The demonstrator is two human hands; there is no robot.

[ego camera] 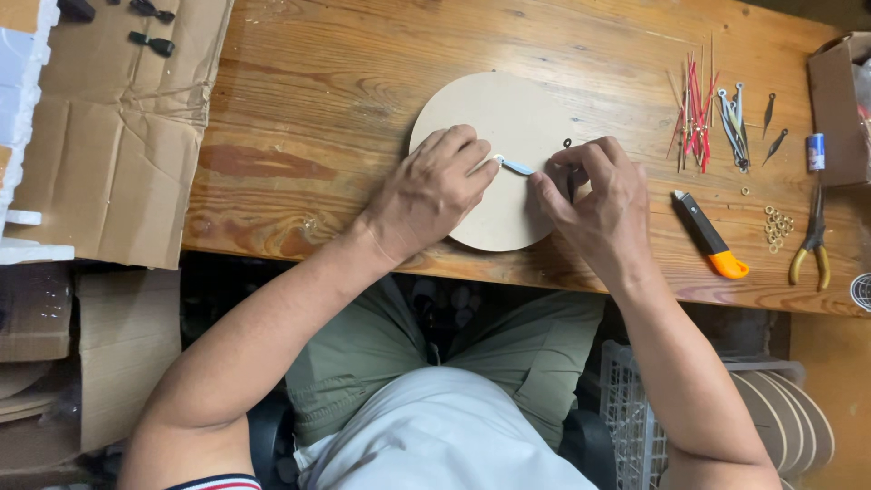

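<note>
**Q:** What does the figure show, from the largest element down?

**A:** The wooden table [318, 109] carries a flattened cardboard sheet [118, 136] at the left. Near its front edge lies the round board disc [508, 109], flat, under both my hands. At the right lie a bundle of red and silver clock hands [703, 118], an orange-tipped utility knife [710, 236], yellow-handled pliers [812, 240] and a small heap of brass washers [777, 225].

**Q:** And the grip?

**A:** My left hand [431, 195] presses on the disc, its fingertips pinched on the near end of a thin pale-blue clock hand [517, 166] at the disc's centre. My right hand [594, 204] is curled, fingertips closed at the other end; whether it also grasps a dark small part beneath, I cannot tell.

**Q:** What could go wrong?

**A:** In my judgement, three things. The disc may slide or turn if my left palm lifts. The thin blue hand may bend if my two pinches push toward each other. The small black ring [567, 142] lying loose on the disc, just beside my right fingers, may be knocked off.
</note>
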